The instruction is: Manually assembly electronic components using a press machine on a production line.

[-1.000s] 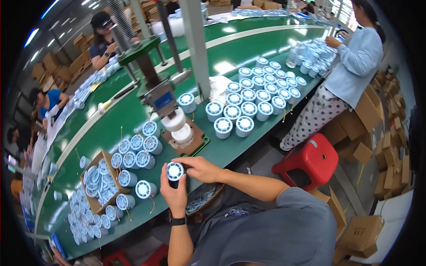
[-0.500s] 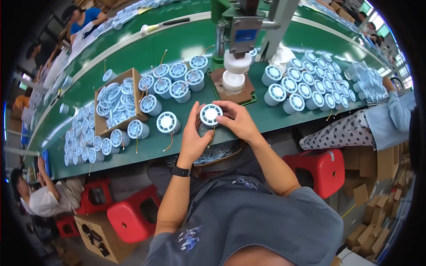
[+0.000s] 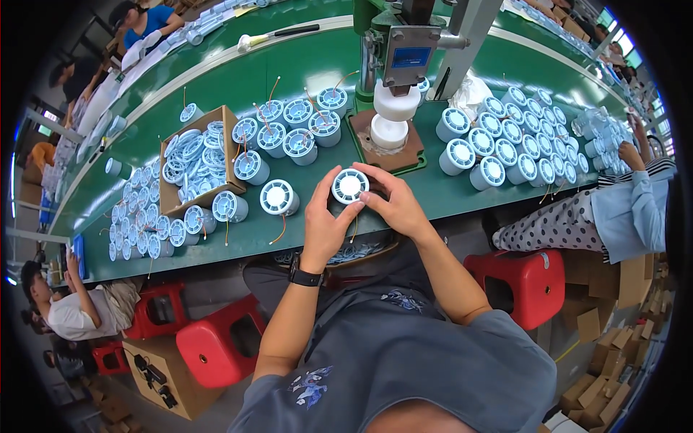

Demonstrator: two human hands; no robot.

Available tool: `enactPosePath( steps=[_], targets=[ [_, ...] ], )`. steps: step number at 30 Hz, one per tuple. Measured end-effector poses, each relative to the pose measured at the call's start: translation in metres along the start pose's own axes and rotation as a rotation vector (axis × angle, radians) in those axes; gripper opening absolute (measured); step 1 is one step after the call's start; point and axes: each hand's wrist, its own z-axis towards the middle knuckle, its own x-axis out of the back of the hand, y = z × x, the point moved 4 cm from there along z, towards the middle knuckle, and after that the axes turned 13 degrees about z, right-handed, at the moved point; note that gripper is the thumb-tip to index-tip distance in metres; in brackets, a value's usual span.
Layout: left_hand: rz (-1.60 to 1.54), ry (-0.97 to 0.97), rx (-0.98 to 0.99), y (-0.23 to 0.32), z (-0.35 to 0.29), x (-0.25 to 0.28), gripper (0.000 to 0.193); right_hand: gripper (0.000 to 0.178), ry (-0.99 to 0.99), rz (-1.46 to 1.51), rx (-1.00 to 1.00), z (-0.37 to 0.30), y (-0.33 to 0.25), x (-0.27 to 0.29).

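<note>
Between my hands, over the bench's near edge, is a light-blue round plastic housing (image 3: pixel 351 185) with a white disc and slotted ring on top. My left hand (image 3: pixel 326 222) wraps its left side. My right hand (image 3: pixel 395 205) grips the right side, thumb at the rim. A wire hangs below it. Just beyond stands a green press with a white upper die (image 3: pixel 395 105) raised above a white lower die (image 3: pixel 389 131). Left of my hands sits a similar housing (image 3: pixel 279 197) with its wire trailing toward me.
A cardboard box (image 3: pixel 200 201) of light-blue rings stands on the green bench (image 3: pixel 317 240), with wired housings around it. Rows of housings (image 3: pixel 492 171) fill the right side. Red stools (image 3: pixel 530 289) flank me. Another person's hand (image 3: pixel 632 155) is at far right.
The view has shifted slightly, so the bench things sit a little further right. My hands still hold the housing, and my left thumb has come up closer to its front rim.
</note>
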Motion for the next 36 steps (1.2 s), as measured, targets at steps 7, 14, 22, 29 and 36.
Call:
enactPosePath(
  steps=[7, 14, 22, 29, 36],
  targets=[
    [0.061, 0.056, -0.013, 0.004, 0.000, 0.001, 0.065, 0.072, -0.048, -0.162, 0.133, -0.004, -0.012, -0.008],
    [0.115, 0.105, -0.042, 0.007, -0.001, 0.004, 0.063, 0.074, 0.003, -0.312, 0.148, -0.005, -0.010, -0.010],
    [0.046, 0.140, -0.065, 0.018, 0.015, 0.001, 0.064, 0.067, 0.075, -0.182, 0.291, -0.014, -0.019, -0.005],
    [0.006, 0.105, -0.116, 0.052, 0.078, -0.002, 0.063, 0.052, 0.351, -0.130, 0.295, -0.030, -0.015, 0.035],
    [-0.052, 0.107, -0.162, 0.056, 0.102, -0.020, 0.065, 0.046, 0.319, -0.124, 0.234, -0.040, -0.011, 0.045]
  ],
)
